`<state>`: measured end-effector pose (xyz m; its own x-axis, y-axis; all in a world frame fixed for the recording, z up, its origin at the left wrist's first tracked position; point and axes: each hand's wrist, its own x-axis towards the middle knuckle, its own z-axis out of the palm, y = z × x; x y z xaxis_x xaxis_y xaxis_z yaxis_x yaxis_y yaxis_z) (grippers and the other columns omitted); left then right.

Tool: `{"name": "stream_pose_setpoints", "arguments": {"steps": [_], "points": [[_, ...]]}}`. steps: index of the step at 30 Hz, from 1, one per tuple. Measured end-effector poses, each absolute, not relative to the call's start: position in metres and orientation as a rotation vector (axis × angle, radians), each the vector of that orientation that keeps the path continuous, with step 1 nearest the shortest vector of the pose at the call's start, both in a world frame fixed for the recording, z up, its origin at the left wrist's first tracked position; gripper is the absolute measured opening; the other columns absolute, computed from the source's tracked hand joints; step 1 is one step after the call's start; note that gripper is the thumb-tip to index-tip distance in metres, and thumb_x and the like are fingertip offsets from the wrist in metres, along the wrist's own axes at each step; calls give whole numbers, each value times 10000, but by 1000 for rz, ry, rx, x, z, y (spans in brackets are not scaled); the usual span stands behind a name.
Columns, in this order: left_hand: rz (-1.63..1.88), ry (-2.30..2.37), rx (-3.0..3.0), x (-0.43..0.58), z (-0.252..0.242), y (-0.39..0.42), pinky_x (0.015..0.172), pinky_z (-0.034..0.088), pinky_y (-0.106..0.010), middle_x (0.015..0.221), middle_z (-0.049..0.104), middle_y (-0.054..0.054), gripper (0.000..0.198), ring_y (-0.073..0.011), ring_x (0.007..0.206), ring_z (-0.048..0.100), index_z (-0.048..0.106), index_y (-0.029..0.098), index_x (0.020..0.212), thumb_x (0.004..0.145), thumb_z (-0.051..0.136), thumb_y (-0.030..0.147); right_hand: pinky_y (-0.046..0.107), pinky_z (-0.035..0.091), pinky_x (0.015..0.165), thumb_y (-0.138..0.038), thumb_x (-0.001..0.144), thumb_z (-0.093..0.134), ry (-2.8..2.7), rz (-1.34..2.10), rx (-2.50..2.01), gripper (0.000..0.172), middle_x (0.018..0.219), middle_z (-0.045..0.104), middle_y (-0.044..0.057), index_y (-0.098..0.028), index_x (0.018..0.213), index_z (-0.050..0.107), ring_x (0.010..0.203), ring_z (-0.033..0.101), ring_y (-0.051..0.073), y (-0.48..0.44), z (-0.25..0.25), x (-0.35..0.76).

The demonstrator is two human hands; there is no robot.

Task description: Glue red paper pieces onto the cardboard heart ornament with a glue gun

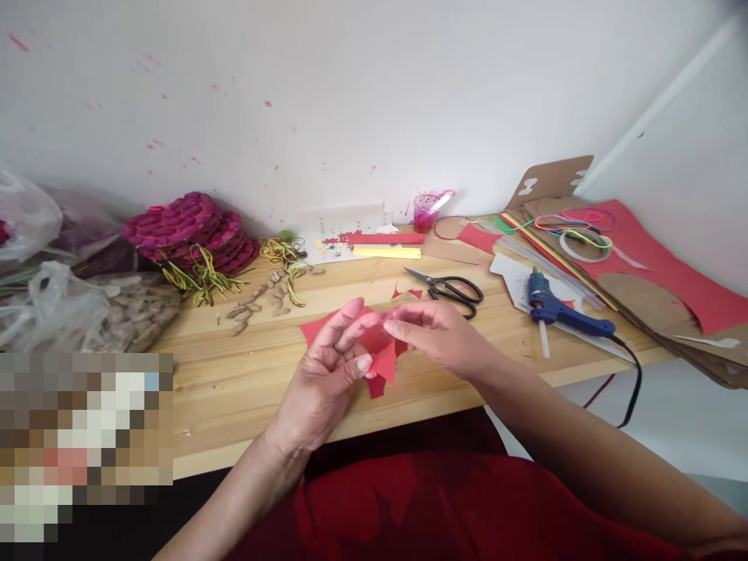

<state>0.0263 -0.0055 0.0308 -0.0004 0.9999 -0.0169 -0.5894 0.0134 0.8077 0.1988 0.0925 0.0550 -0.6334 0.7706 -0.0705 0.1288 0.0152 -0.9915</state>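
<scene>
Between my two hands is a small folded piece of red paper (383, 365). My left hand (330, 362) pinches its left side between thumb and fingers. My right hand (435, 335) closes thumb and fingertips at the upper right edge of the same paper. Behind the hands, a larger red paper sheet (312, 333) lies on the wooden table (245, 397), partly hidden by them. A pair of black-handled scissors (447, 290) rests just beyond my right hand, with small red paper scraps (406, 292) by its blades.
A blue hot glue gun (564, 312) lies to the right, its cord over the table edge. Peanuts (257, 300) and woven purple pieces (187, 230) are at left. A cup of pink paint (425, 213) stands by the wall. Cardboard and red sheets (660, 257) fill the right corner.
</scene>
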Motion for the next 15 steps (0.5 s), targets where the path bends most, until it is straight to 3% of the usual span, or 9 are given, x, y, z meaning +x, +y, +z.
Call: {"name": "stream_pose_setpoints", "arguments": {"steps": [5, 11, 15], "points": [[1428, 743, 711, 32, 29, -7, 702, 532, -145, 1403, 632, -11, 586, -17, 685, 549, 634, 371, 1339, 845, 737, 74, 267, 488, 670, -323, 823, 740, -1678, 1681, -917, 188, 847, 754, 34, -164, 918, 776, 715, 633, 118, 92, 51, 194], [1393, 851, 870, 36, 23, -6, 661, 536, -185, 1503, 556, -35, 606, -34, 686, 533, 584, 400, 1384, 865, 740, 127, 245, 413, 564, -266, 769, 730, -1626, 1688, -1102, 140, 716, 704, 10, -147, 833, 767, 590, 531, 86, 93, 56, 199], [1386, 901, 970, 38, 22, -6, 668, 508, -171, 1516, 549, -30, 603, -19, 669, 516, 576, 417, 1388, 879, 729, 131, 241, 366, 525, -258, 740, 719, -1572, 1760, -1160, 134, 735, 702, 21, -145, 799, 761, 559, 492, 78, 92, 59, 200]]}}
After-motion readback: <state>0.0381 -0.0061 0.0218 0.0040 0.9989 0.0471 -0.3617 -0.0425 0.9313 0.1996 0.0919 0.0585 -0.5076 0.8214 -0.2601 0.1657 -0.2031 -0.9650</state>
